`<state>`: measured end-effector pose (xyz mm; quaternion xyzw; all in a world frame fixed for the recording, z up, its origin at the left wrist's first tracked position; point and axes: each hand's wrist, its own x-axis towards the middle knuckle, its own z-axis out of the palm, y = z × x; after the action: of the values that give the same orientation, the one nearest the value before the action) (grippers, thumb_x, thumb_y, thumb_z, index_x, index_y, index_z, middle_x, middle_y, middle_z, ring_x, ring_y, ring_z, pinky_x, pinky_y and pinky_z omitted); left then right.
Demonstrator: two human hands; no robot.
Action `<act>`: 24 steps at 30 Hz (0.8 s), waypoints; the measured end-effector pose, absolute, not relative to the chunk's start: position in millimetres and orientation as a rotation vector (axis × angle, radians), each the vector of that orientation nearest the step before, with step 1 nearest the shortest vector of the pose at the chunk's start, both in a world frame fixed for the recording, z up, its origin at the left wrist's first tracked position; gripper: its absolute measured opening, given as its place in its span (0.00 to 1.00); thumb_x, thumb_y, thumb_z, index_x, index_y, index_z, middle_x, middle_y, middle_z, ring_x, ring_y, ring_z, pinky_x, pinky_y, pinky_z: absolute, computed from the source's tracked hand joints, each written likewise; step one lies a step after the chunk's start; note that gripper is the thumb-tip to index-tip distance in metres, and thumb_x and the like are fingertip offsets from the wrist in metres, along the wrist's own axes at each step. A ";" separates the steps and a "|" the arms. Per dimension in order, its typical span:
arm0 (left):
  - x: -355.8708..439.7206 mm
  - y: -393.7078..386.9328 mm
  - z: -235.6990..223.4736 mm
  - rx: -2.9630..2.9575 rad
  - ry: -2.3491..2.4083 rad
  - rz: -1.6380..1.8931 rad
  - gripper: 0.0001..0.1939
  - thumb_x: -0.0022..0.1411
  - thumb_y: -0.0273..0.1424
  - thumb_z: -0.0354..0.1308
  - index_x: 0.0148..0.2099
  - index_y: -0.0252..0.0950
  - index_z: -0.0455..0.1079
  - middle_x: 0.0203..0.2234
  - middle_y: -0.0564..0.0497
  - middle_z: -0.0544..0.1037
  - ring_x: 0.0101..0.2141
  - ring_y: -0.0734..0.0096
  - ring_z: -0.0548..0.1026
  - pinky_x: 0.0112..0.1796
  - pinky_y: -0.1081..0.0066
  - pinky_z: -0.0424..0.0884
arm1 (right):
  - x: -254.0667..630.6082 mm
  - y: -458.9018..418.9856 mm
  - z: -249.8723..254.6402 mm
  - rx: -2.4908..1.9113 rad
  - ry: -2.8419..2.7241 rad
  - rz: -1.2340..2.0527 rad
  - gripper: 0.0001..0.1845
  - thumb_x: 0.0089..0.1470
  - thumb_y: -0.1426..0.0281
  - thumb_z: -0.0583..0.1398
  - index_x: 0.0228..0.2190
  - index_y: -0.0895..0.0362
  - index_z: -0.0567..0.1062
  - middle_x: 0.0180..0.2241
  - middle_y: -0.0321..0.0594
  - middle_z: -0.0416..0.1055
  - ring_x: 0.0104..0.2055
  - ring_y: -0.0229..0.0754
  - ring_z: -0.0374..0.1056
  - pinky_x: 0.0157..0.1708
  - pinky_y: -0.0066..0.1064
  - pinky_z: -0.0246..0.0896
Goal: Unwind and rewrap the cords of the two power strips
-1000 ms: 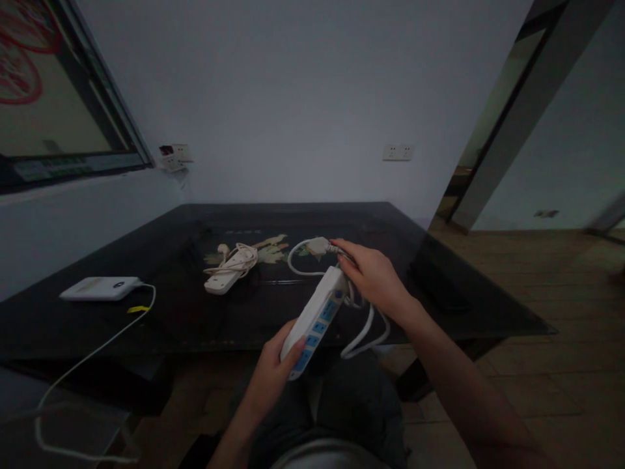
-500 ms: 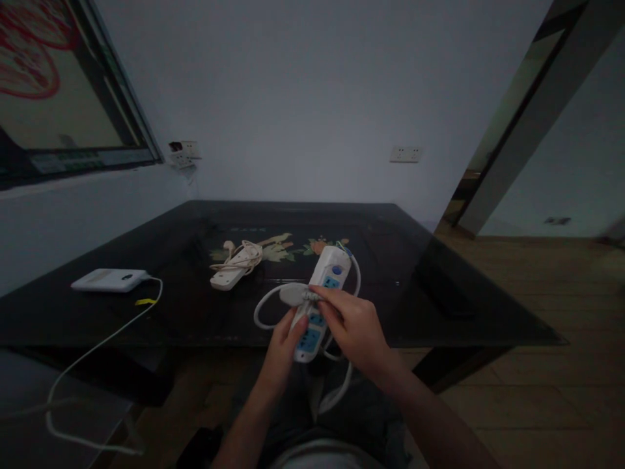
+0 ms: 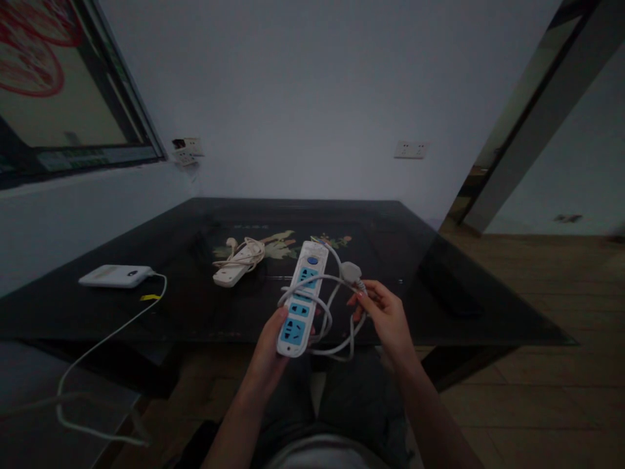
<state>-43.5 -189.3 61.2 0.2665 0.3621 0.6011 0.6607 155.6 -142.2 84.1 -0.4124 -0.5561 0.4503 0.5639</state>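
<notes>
My left hand (image 3: 271, 340) grips the lower end of a white power strip (image 3: 308, 253) with blue sockets and a blue switch. The strip tilts upward over the front part of the table. My right hand (image 3: 385, 316) pinches the white cord just below its plug (image 3: 350, 272), to the right of the strip. The cord (image 3: 322, 279) loops across the strip's sockets and hangs in further loops between my hands. Part of the left hand's fingers is hidden behind the strip.
A second power strip (image 3: 228, 273), wrapped in its own cord, lies on the dark glossy table (image 3: 185, 312). A white device (image 3: 116, 276) with a cable (image 3: 110, 342) sits at the left. Wall sockets (image 3: 411, 150) are on the wall behind.
My right hand has moved right with the plug, from above the strip to beside it. The cord now lies looped across the strip's front. The strip has shifted slightly left.
</notes>
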 end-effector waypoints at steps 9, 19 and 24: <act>-59.1 -189.8 78.5 0.503 0.665 1.394 0.15 0.56 0.37 0.59 0.42 0.32 0.72 0.33 0.44 0.80 0.27 0.68 0.76 0.25 0.72 0.70 | 191.0 -101.1 76.0 -0.864 -1.032 1.212 0.15 0.42 0.64 0.67 0.31 0.58 0.72 0.21 0.31 0.70 0.16 0.30 0.60 0.16 0.23 0.54; -83.1 -189.8 75.1 0.386 0.578 1.489 0.11 0.56 0.31 0.57 0.41 0.33 0.72 0.32 0.43 0.78 0.26 0.66 0.74 0.23 0.72 0.70 | 245.2 -37.9 77.0 -0.838 -0.521 1.160 0.15 0.44 0.69 0.68 0.22 0.57 0.66 0.15 0.28 0.65 0.20 0.30 0.65 0.22 0.20 0.62; -100.9 -189.4 72.2 0.288 0.588 1.572 0.12 0.58 0.28 0.53 0.45 0.35 0.71 0.35 0.42 0.77 0.27 0.65 0.74 0.23 0.71 0.71 | 275.8 -32.1 67.8 -0.861 -0.357 1.140 0.12 0.54 0.75 0.61 0.21 0.57 0.66 0.16 0.28 0.63 0.18 0.28 0.63 0.16 0.16 0.58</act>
<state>-100.9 -189.4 72.2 0.1274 0.2597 0.6944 0.6589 275.8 -32.1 67.8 -0.3927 -0.1628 0.5199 0.7410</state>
